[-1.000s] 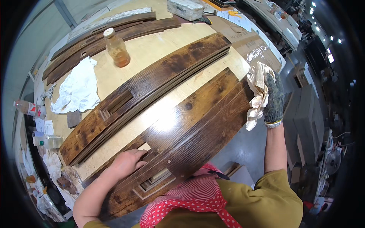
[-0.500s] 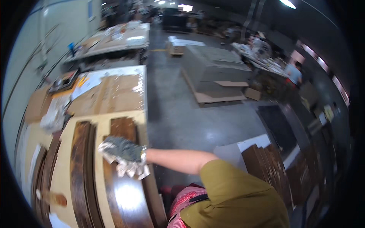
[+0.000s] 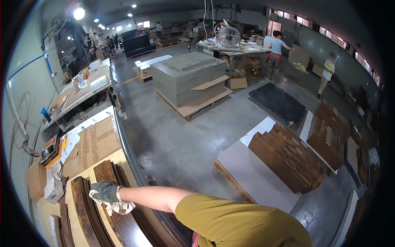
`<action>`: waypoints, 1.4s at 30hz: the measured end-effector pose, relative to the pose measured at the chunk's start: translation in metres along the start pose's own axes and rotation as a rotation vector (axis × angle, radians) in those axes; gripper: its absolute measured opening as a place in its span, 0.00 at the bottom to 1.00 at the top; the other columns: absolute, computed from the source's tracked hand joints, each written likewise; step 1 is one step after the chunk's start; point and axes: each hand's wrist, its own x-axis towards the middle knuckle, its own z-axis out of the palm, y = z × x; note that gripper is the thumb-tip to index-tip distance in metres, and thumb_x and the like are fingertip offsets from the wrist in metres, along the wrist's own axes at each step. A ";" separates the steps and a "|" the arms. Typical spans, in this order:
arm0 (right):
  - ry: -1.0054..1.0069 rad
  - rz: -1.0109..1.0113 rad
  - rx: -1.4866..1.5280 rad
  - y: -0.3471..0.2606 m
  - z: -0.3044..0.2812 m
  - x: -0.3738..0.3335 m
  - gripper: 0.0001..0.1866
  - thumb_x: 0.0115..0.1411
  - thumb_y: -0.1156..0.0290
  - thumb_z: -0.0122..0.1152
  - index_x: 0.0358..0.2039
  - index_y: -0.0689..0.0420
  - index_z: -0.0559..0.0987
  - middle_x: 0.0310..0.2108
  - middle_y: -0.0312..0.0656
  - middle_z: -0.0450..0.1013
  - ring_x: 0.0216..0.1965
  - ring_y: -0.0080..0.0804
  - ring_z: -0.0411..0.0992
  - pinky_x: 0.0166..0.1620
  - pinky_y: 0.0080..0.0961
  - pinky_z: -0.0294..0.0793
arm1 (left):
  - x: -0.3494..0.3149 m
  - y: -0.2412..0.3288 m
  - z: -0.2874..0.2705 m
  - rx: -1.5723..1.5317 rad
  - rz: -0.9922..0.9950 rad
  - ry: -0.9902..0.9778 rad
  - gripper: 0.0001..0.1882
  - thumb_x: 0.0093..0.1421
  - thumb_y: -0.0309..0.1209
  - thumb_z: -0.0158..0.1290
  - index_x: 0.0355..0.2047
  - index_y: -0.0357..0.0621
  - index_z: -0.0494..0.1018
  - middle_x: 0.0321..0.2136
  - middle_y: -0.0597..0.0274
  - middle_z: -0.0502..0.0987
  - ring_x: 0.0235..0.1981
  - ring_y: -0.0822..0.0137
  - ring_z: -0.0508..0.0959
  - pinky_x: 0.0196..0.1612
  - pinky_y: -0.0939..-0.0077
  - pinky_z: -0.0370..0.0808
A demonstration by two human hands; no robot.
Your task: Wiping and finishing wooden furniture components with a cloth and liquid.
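Note:
My right hand (image 3: 106,192), in a dark grey glove, is closed on a crumpled whitish cloth (image 3: 119,208). The cloth lies against a dark brown, glossy wooden board (image 3: 127,228) on the workbench at the lower left. Its folds hang out below the palm, while the fingertips are partly hidden. Just left of the hand runs a stack of similar brown boards (image 3: 82,206). My right forearm stretches leftward across the lower part of the view. My left hand is out of sight.
Cardboard (image 3: 94,138) covers the bench's far part, beside a white plastic-wrapped bundle (image 3: 53,189) and a dark tray (image 3: 51,152). A big grey stack (image 3: 189,78) stands on the floor ahead. Brown panels (image 3: 284,160) lie at right. Two people (image 3: 275,53) (image 3: 328,72) stand farther off.
The view has swung to the right and up, bringing in more of the floor and the panels at right. My right hand remains on the board with the cloth.

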 end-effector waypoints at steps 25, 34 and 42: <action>-0.006 -0.213 -0.191 -0.026 0.060 -0.072 0.14 0.57 0.61 0.50 0.28 0.58 0.79 0.27 0.51 0.75 0.30 0.50 0.73 0.33 0.44 0.69 | 0.018 0.016 -0.004 -0.265 0.215 -0.449 0.23 0.60 0.41 0.49 0.46 0.35 0.74 0.39 0.34 0.77 0.43 0.47 0.77 0.48 0.57 0.69; -0.161 -0.160 -0.369 -0.042 0.057 -0.073 0.13 0.56 0.60 0.52 0.30 0.58 0.77 0.33 0.52 0.73 0.38 0.53 0.72 0.39 0.43 0.73 | -0.001 0.014 -0.013 -0.477 0.160 -0.264 0.25 0.60 0.43 0.50 0.49 0.35 0.73 0.41 0.34 0.76 0.46 0.48 0.77 0.51 0.60 0.69; -0.254 -0.485 -0.279 -0.065 0.015 -0.087 0.19 0.57 0.62 0.51 0.47 0.57 0.74 0.45 0.53 0.70 0.49 0.50 0.68 0.54 0.38 0.67 | -0.002 0.058 -0.065 -0.009 -0.055 -0.031 0.23 0.56 0.35 0.56 0.50 0.39 0.69 0.47 0.47 0.72 0.48 0.48 0.72 0.51 0.61 0.70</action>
